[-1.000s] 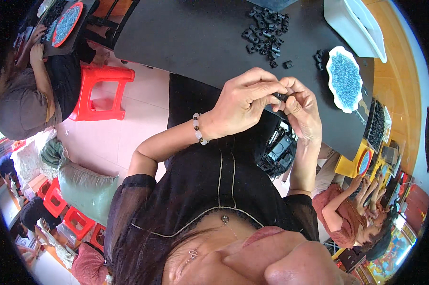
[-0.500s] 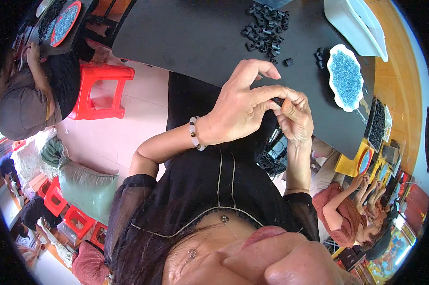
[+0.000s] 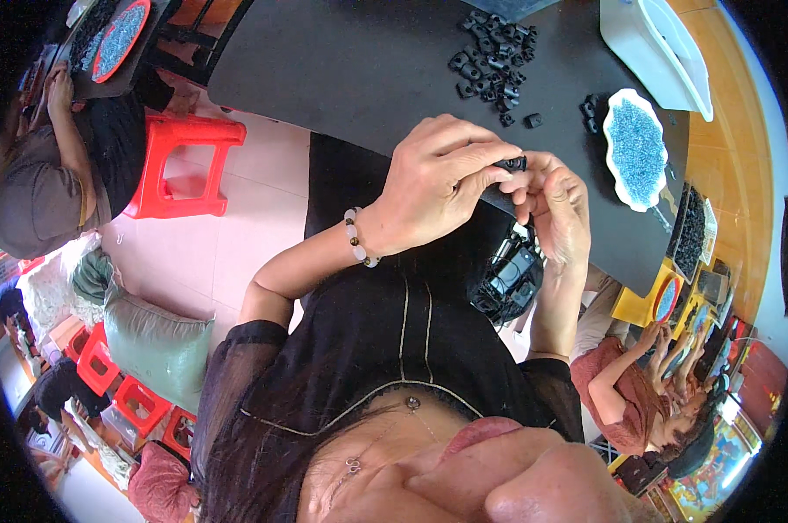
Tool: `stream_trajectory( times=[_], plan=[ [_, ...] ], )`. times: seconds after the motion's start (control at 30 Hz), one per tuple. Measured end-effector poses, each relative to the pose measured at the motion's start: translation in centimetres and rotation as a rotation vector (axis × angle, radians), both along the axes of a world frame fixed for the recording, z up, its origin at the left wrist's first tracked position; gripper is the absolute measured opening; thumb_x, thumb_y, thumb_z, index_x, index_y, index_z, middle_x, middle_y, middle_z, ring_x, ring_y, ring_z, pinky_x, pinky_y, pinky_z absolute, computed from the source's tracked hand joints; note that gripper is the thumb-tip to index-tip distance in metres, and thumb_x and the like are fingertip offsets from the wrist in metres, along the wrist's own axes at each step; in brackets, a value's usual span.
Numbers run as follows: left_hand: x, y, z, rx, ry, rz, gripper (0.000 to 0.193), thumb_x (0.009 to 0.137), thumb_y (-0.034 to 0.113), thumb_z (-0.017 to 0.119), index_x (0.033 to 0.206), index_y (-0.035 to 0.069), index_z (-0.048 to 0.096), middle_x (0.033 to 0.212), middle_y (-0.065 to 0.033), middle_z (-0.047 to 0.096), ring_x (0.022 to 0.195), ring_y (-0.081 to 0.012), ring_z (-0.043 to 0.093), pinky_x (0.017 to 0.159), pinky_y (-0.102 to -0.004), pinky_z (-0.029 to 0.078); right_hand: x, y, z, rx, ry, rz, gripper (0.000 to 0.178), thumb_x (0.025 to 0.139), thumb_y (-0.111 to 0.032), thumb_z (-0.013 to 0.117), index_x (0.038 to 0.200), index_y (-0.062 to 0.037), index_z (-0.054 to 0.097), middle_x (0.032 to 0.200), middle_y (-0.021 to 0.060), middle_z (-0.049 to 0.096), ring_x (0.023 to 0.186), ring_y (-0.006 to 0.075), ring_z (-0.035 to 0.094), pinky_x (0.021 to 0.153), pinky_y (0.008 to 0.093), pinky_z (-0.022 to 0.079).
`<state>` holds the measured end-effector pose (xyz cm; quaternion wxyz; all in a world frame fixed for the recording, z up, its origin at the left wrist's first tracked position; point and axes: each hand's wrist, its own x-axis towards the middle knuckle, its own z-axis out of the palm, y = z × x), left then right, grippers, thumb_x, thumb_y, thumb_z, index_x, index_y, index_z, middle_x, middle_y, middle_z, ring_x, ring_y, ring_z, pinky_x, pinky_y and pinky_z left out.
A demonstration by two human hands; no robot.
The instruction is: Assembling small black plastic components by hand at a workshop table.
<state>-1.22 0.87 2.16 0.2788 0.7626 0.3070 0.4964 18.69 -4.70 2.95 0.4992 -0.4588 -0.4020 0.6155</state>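
Left hand has the small black part; right hand has loosened beside it.
Against half a second ago, I see the left hand point(image 3: 451, 181) with its raised forefinger brought down, pinching the black part point(image 3: 515, 163) between thumb and fingers, while the right hand point(image 3: 560, 207) has drawn its thumb back and half opened; I take that to mean the left alone bears the part for now. The part sits at the left fingertips, between both hands, with the right fingers just beside it; whether they touch, I cannot tell. It is held near the edge of the counter point(image 3: 350, 78), nearer me than the pile of black parts point(image 3: 492, 65) and left of the scalloped white bowl point(image 3: 612, 161).
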Motion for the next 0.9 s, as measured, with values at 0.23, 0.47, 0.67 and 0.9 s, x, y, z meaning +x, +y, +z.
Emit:
stream_trajectory(
  times=[0.23,0.47,0.67,0.9],
  plan=[
    [0.6,0.0,-0.1,-0.033,-0.034,-0.042,0.037,0.073,0.010,0.079,0.109,0.009,0.073,0.093,-0.0074,0.071,0.080,-0.0213,0.064,0.071,-0.0313,0.051,-0.2,0.6,1.2,0.096,-0.256,-0.062,0.033,0.096,-0.030,0.063,0.107,0.0009,0.066,0.083,0.0057,0.070,0.067,0.0040,0.058,0.053,0.0167,0.044],
    [1.0,0.5,-0.8,-0.178,-0.193,-0.100,0.031,0.079,0.005,0.075,0.110,0.007,0.072,0.095,-0.0089,0.070,0.074,-0.0186,0.064,0.066,-0.0298,0.052,0.6,2.2,3.3,0.140,-0.623,-0.069,0.016,0.089,-0.017,0.072,0.096,-0.0029,0.067,0.086,-0.0004,0.068,0.079,0.0062,0.060,0.074,0.0223,0.048],
    [0.4,1.7,-2.3,-0.341,-0.254,-0.099,0.021,0.077,-0.008,0.060,0.081,0.006,0.075,0.085,-0.0027,0.067,0.062,-0.0044,0.055,0.053,-0.0187,0.042,13.1,11.4,11.7,0.619,-1.363,-0.704,0.040,0.090,-0.037,0.067,0.115,-0.0059,0.070,0.083,0.0091,0.072,0.070,0.0122,0.062,0.068,0.0308,0.049],
    [0.5,1.7,-2.8,-0.372,-0.277,-0.074,0.018,0.078,-0.007,0.061,0.081,0.005,0.075,0.082,-0.0012,0.065,0.058,-0.0025,0.051,0.051,-0.0191,0.039,11.5,12.1,8.5,0.446,-1.333,-0.169,0.033,0.094,-0.028,0.064,0.120,-0.0067,0.067,0.095,0.0050,0.073,0.084,0.0121,0.064,0.077,0.0279,0.050]
  ],
)
